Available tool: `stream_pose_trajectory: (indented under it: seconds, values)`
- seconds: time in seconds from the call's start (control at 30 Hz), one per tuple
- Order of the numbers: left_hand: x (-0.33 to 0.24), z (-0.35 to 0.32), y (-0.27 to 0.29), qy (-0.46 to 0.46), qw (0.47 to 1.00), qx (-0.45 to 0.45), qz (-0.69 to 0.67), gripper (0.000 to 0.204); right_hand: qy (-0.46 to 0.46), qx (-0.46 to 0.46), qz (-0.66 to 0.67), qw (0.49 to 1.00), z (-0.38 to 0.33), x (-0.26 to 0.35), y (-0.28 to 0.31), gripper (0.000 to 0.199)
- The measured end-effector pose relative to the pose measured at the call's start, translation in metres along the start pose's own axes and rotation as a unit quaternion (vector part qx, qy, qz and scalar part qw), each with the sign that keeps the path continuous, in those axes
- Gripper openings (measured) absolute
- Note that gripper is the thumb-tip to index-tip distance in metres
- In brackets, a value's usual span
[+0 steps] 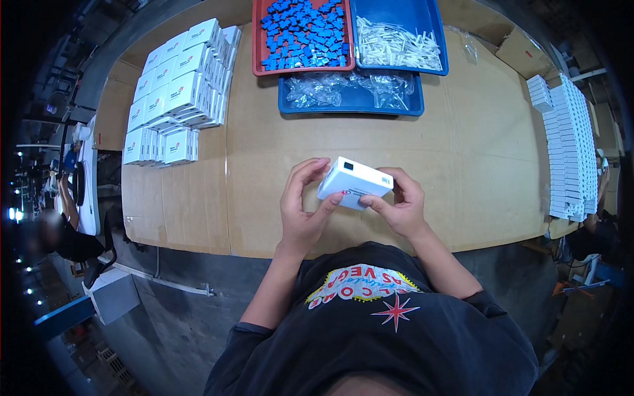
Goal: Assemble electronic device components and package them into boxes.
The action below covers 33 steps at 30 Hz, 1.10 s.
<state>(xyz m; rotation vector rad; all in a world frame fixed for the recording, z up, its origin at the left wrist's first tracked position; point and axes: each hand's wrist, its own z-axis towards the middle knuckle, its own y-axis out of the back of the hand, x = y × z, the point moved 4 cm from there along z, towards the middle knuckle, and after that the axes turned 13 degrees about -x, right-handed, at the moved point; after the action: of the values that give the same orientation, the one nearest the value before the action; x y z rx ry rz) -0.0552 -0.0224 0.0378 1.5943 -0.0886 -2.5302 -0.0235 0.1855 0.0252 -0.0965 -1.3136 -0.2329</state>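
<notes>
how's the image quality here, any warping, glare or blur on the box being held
Head view: fisheye bends the cardboard-covered table edges toward the dark rim; even overhead light, no harsh glare; the small white rectangular box between left hand and right hand is sharp.

Your left hand point(300, 210) and right hand point(396, 201) cover the near underside of the small white box point(353, 183), so you cannot see what lies on that face. Beyond your hands, the red tray point(256, 39) and the blue tray point(437, 33) are cut off by the top edge. The clear bags in the nearer blue tray point(350, 104) are too small to make out. Far to your left, a person point(56, 231) is blurred and half in darkness.
</notes>
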Motion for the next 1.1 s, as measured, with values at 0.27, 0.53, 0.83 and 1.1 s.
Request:
stream_pose_trajectory:
  seconds: [0.27, 0.53, 0.83, 1.1]
  values:
    - [0.038, -0.045, -0.03, 0.583, 0.727, 0.178, -0.318, 0.057, -0.249, -0.02, 0.177, 0.952, 0.007, -0.003, -0.009, 0.047]
    - [0.021, -0.044, -0.041, 0.588, 0.701, 0.107, -0.39, 0.04, -0.158, -0.055, 0.15, 0.974, 0.016, -0.018, -0.005, 0.041]
    - [0.005, -0.023, -0.049, 0.158, 0.972, 0.172, 0.035, 0.098, -0.193, 0.004, 0.064, 0.979, 0.004, -0.018, -0.01, 0.084]
    - [-0.009, -0.022, -0.052, 0.072, 0.987, 0.146, 0.004, 0.116, 0.024, -0.037, 0.117, 0.992, 0.036, 0.008, 0.017, 0.059]
